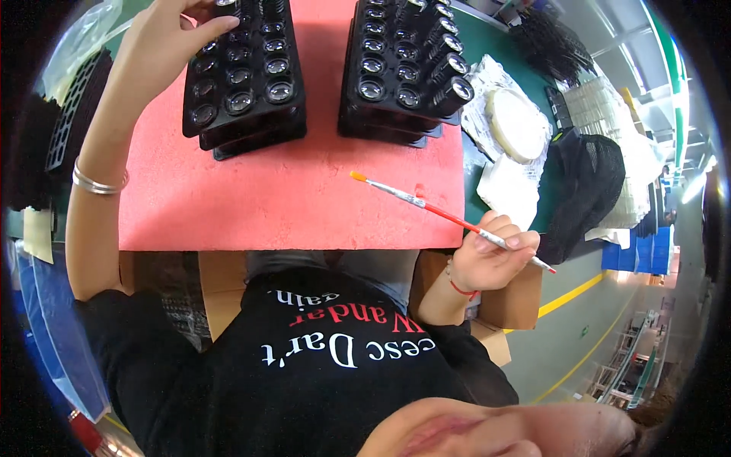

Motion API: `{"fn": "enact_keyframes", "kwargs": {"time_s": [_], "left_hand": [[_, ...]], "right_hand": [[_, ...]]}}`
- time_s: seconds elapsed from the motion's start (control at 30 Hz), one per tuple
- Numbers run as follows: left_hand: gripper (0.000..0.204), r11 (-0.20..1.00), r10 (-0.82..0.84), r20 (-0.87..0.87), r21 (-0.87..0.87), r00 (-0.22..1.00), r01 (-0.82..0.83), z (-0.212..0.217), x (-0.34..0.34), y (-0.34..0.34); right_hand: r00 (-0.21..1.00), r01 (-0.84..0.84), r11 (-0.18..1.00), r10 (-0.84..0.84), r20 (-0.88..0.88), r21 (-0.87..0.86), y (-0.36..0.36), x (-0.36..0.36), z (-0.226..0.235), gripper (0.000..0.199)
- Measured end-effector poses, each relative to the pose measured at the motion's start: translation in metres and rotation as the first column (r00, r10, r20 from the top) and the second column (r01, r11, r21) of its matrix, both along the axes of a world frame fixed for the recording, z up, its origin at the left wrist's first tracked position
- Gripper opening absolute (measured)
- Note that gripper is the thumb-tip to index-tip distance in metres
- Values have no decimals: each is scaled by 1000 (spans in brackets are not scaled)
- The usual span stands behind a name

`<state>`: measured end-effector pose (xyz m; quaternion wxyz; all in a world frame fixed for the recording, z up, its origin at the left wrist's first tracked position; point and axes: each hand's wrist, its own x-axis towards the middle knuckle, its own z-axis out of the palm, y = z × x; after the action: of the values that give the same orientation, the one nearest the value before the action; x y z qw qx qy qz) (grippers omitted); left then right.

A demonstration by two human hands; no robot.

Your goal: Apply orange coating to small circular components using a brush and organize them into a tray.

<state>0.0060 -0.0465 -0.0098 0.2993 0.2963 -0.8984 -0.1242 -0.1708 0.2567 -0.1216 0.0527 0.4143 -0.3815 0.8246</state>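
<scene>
My right hand (499, 251) grips a thin paintbrush (445, 215) with an orange bristle tip, a silver ferrule and a red-and-white handle. It holds the brush over the right front edge of the pink mat (304, 198), bristles pointing left. At the top edge of the view, my left hand (177, 27) reaches to the left black tray stack (244, 133). Its thumb and fingers close around a lens barrel there, partly cut off by the frame. Rows of round glass-topped lens barrels (240, 101) fill this tray.
Beside it stands a second black tray stack (388, 126), with some barrels rising higher along its right side. A cream round disc (518, 126) lies on crumpled white wrapping to the right. Next to it is black mesh cloth (590, 179). Black slotted trays (72, 114) stand at far left.
</scene>
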Motion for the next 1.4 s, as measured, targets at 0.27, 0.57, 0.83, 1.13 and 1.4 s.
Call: {"fn": "enact_keyframes", "kwargs": {"time_s": [0.27,0.57,0.83,1.13,1.4], "left_hand": [[35,994,93,138,-72,986,-84,0,-16,-10],[38,947,272,43,-192,961,-260,23,-17,26],[36,904,-305,167,-258,938,340,29,-88,115],[30,913,-309,291,-174,905,368,18,-108,126],[26,849,-512,150,-58,846,525,17,-62,146]], "right_hand": [[1000,-6,1000,6,-24,-10,1,-1,-3,27],[1000,8,1000,-8,-30,-22,1,-3,-3,29],[996,-91,996,91,8,4,9,-6,0,30],[992,122,984,-119,32,-127,71,-43,11,28],[575,817,562,-778,-254,128,90,-89,33,29]]}}
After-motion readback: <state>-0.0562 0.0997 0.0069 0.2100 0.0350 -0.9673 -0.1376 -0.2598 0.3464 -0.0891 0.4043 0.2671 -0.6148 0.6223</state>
